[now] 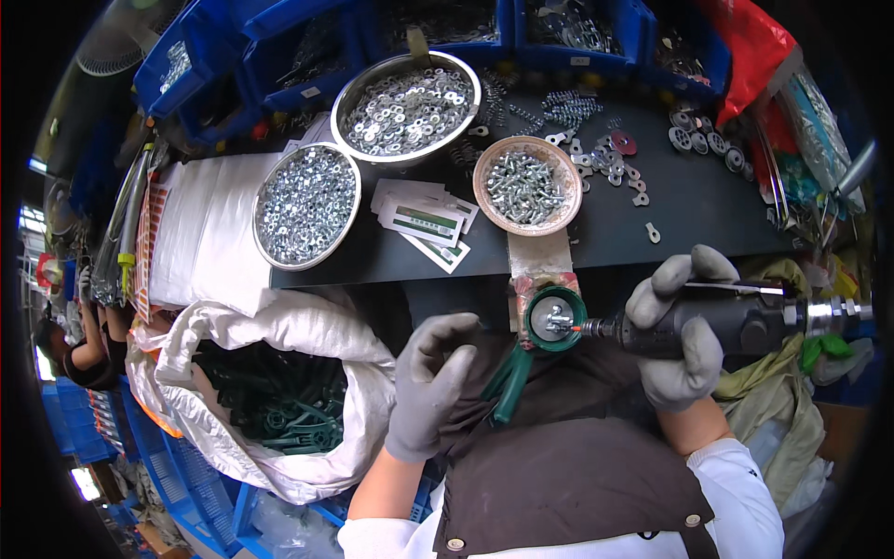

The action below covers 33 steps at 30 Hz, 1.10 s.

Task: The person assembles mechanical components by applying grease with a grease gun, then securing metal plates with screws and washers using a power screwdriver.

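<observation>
Green plastic ring-headed clamp part [551, 320] at centre, on jig at worktop [689, 214] edge; screw seated in ring, black pneumatic screwdriver [717, 321] at 3 o'clock engaging it. Right hand [684, 326] grip wrapped round driver; left hand [430, 382], 7 o'clock, half-curled, empty. Judged: fastening under way, part unreleased; white sack of green parts [279, 401] at 8 o'clock.

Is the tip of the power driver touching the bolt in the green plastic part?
Touching. The head view shows the power driver in the right hand, its tip meeting the bolt at the centre of the green plastic part, no gap visible.
</observation>
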### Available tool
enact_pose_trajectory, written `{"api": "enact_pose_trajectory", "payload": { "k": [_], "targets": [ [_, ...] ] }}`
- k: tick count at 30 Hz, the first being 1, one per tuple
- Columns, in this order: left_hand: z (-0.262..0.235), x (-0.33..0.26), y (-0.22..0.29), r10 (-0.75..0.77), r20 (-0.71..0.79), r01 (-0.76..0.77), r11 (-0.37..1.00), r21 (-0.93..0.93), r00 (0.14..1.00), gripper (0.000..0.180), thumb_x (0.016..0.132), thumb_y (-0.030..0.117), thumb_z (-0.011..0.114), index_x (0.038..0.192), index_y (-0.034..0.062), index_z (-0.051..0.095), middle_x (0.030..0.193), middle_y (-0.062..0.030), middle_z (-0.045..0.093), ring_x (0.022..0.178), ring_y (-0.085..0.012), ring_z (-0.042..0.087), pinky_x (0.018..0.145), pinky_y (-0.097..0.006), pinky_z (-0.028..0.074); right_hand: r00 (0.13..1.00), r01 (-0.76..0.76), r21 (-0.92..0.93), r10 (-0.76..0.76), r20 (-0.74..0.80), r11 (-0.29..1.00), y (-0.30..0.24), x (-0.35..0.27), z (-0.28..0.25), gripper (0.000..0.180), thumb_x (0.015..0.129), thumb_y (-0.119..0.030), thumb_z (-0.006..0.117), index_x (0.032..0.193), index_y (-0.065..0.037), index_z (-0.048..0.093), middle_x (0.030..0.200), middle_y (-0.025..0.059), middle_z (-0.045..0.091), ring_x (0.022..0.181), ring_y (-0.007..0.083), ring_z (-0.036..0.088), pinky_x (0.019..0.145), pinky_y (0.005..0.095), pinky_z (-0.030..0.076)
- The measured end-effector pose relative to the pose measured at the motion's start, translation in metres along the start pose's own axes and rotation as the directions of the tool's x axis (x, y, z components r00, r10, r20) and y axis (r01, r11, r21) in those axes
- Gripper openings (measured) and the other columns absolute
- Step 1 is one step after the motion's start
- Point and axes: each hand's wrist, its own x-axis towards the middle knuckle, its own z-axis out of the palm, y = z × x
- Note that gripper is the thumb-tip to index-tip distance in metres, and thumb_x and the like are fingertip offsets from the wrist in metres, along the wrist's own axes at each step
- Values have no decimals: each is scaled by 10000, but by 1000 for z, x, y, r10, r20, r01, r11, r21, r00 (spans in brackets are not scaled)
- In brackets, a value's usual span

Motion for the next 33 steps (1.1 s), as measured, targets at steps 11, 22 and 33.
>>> {"api": "enact_pose_trajectory", "payload": {
  "k": [11, 22, 33],
  "targets": [
    [-2, -23, -7, -83, 252, -1, 948, 317, 964, 257, 827, 171, 678, 671, -6, 575, 600, -29, 527, 537, -50, 458, 489, -254, 352, 955, -194, -206, 232, 183, 959, 2, 13, 50, 421, 710, -23, 772, 1085, -27, 580, 909, 119, 596, 854, 212, 615, 763, 368, 521],
    [2, -30, -15, -335, 308, 280, 937, 209, 890, 311, 862, 219, 665, 630, 42, 557, 581, 33, 515, 539, -25, 425, 488, -227, 330, 965, -26, -380, 123, 233, 925, 14, 13, 56, 585, 781, 65, 607, 1329, 7, 412, 1120, 126, 572, 857, 146, 615, 801, 313, 526],
    [-8, -6, 23, -180, 85, 107, 837, 536, 980, 323, 811, 291, 715, 688, 6, 623, 624, -107, 586, 552, -188, 567, 556, -319, 434, 990, 16, -382, -69, -126, 924, -29, 8, -4, 573, 787, -197, 599, 1295, 14, 436, 1025, 106, 560, 769, 144, 590, 741, 283, 502]
  ]
}}
